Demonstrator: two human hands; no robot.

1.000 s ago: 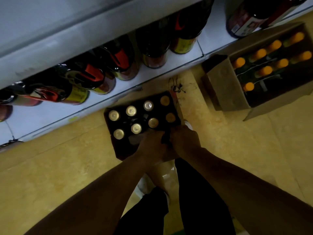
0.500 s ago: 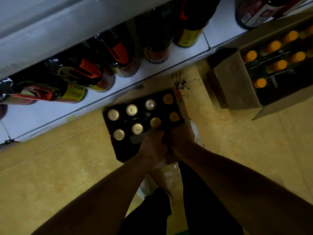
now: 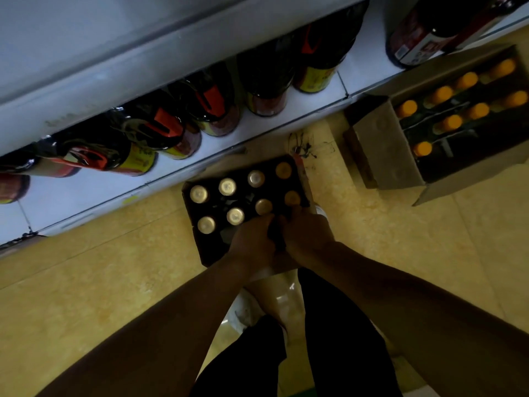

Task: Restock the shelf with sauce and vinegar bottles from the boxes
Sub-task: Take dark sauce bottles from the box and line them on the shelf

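A dark open box (image 3: 204,249) stands on the floor in front of the bottom shelf (image 3: 86,193). Several gold-capped bottles (image 3: 228,186) stand upright in it. My left hand (image 3: 252,239) and my right hand (image 3: 307,236) are pressed close together over the box's near row. Their fingers curl round a dark bottle (image 3: 276,234) between them; most of it is hidden. Dark sauce bottles with red and yellow labels (image 3: 169,133) line the shelf.
A second open cardboard box (image 3: 383,156) with several orange-capped bottles (image 3: 446,123) sits on the yellow floor at the right, against the shelf. A large dark bottle (image 3: 415,38) stands on the shelf above it. My legs and white shoes (image 3: 246,308) are just behind the dark box.
Both hands stay together at the near row of the dark box. The view has shifted slightly, so the right-hand box sits nearer the frame edge.
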